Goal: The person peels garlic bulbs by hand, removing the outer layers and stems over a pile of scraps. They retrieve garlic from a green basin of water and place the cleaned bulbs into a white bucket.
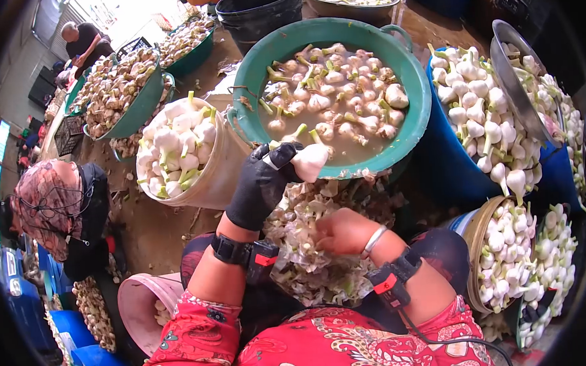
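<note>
My left hand (261,184), in a black glove, is closed around a garlic bulb (310,162) near the front rim of a green tub (420,97). The bulb is pale and peeled-looking. In the tub, garlic bulbs (318,102) with short stems float in murky water. My right hand (345,232), bare with a bracelet at the wrist, is lower, over a heap of papery garlic skins (324,274) in front of my lap. Its fingers are curled in, and anything between them is hidden.
A white bucket (235,156) of garlic stands left of the tub, a blue barrel (438,162) of garlic to the right. Nearer right is another bucket (471,240) of garlic; a pink bucket (140,297) lies tilted at left. Other people (90,44) are at the left.
</note>
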The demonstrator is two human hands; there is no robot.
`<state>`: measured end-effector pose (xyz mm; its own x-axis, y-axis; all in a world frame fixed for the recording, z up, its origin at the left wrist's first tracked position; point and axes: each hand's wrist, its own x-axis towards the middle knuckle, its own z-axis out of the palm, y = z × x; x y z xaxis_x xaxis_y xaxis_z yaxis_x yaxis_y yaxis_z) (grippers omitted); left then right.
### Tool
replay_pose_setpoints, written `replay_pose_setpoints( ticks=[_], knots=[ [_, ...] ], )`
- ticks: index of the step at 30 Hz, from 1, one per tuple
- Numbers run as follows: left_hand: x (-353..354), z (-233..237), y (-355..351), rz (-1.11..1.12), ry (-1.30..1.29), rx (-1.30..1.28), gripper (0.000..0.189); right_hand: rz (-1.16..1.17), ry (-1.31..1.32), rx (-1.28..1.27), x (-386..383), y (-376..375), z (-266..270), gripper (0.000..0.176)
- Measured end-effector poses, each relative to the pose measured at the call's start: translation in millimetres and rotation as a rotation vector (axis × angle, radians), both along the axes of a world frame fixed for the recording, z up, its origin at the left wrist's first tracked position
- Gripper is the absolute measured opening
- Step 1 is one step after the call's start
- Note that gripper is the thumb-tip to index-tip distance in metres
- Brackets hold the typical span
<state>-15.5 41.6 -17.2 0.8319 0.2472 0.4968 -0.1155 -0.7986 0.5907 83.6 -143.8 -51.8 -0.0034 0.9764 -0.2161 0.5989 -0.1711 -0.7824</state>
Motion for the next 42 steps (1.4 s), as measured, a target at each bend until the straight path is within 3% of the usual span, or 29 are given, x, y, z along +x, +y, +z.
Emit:
replay_pose_setpoints(
  ticks=[2,3,6,8,10,12,13,15,18,20,22,23,26,28,30,32,34,35,36,38,40,41,42],
  knots=[
    [0,0,-6,0.019,0.003,0.082,0.028,-0.178,0.001,0.014,10,-2,7,0.027],
    [1,3,-16,-0.005,-0.006,-0.337,0.028,-0.353,0.09,0.008,15,0,16,0.034],
    [7,5,-25,-0.061,-0.021,-1.592,0.031,-0.814,0.269,0.459,12,11,32,0.02],
    [-2,7,-22,-0.083,0.076,-1.507,0.032,-0.721,0.121,0.449,16,12,30,0.015],
    [-12,18,0,-0.082,-0.007,-1.42,0.031,-0.581,0.036,0.462,19,15,15,0.012],
    [-34,51,32,0.067,-0.101,-1.192,0.029,-0.698,0.281,0.423,19,17,9,0.004],
    [-51,57,60,0.227,-0.096,-0.981,0.026,-0.734,0.347,0.387,21,19,11,0.003],
    [-87,77,109,0.334,-0.131,-0.739,0.022,-0.781,0.445,0.315,24,20,21,0.004],
    [-135,69,199,0.605,-0.16,-0.399,0.016,-0.806,0.531,0.272,21,23,21,0.003],
    [-162,35,259,0.695,-0.061,-0.056,0.022,-0.782,0.509,0.253,18,25,11,0.003],
    [-179,5,280,0.888,0.409,-0.006,0.03,-0.711,0.455,0.232,17,27,1,0.004],
    [-182,-11,286,0.961,0.73,0.138,0.035,-0.716,0.465,0.216,17,29,2,0.005],
    [-176,16,266,0.927,0.686,0.052,0.04,-0.825,0.505,0.247,24,32,5,0.007],
    [-178,7,292,0.663,0.265,-0.056,0.037,-0.943,0.543,0.306,35,33,9,0.014],
    [-121,65,217,0.453,0.081,-0.303,0.032,-1.055,0.616,0.354,46,31,12,0.018],
    [-67,88,156,0.292,0.194,-0.271,0.029,-1.18,0.747,0.392,53,32,19,0.017],
    [-19,78,99,0.174,0.463,-0.477,0.026,-1.224,0.823,0.443,54,29,26,0.015],
    [3,54,88,0.033,0.511,-0.268,0.027,-1.245,0.817,0.454,53,28,28,0.013],
    [24,38,68,-0.017,0.602,-0.238,0.031,-1.234,0.81,0.46,53,25,26,0.012],
    [67,-13,54,-0.082,0.688,0.285,0.039,-1.233,0.795,0.449,53,20,28,0.011],
    [101,-37,38,-0.053,0.85,0.587,0.051,-1.22,0.805,0.473,55,13,29,0.008],
    [116,-44,34,-0.067,0.99,0.654,0.055,-1.196,0.808,0.477,57,9,31,0.01],
    [123,-58,33,-0.038,0.943,0.694,0.053,-1.174,0.812,0.48,60,5,32,0.011]
  ],
)
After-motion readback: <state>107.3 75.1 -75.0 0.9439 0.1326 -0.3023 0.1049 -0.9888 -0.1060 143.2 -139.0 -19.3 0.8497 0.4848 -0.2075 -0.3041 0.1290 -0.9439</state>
